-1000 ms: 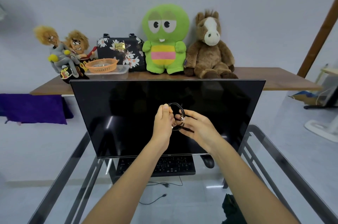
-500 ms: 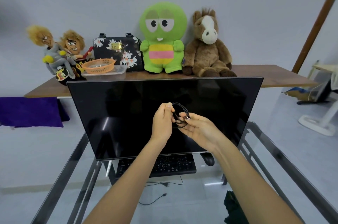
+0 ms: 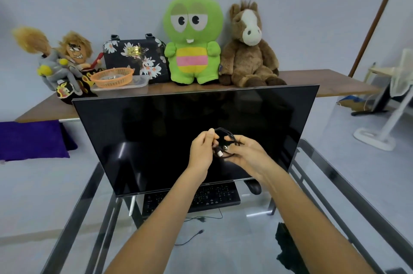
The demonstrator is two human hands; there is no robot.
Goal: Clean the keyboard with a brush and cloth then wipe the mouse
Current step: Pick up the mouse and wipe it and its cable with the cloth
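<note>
A black keyboard (image 3: 214,199) lies on the glass desk (image 3: 324,184) under the monitor's lower edge, partly hidden by my left forearm. A black mouse (image 3: 253,187) sits just right of it. In front of the dark monitor (image 3: 156,135), my left hand (image 3: 201,148) and my right hand (image 3: 248,153) together hold a coiled black cable (image 3: 223,143). A silver plug end shows between the fingers. No brush is visible; a dark cloth-like thing (image 3: 288,249) lies at the near right of the desk.
Behind the monitor a wooden shelf (image 3: 324,81) carries plush toys, a floral bag (image 3: 134,54) and an orange basket (image 3: 111,77) on a clear tray. A loose cable (image 3: 192,237) lies on the floor below the glass. A white fan stand (image 3: 377,137) is at the right.
The view has tilted slightly downward and leftward. Both hands stayed together on the coiled cable, shifting it a little lower and turning it between the fingers.
</note>
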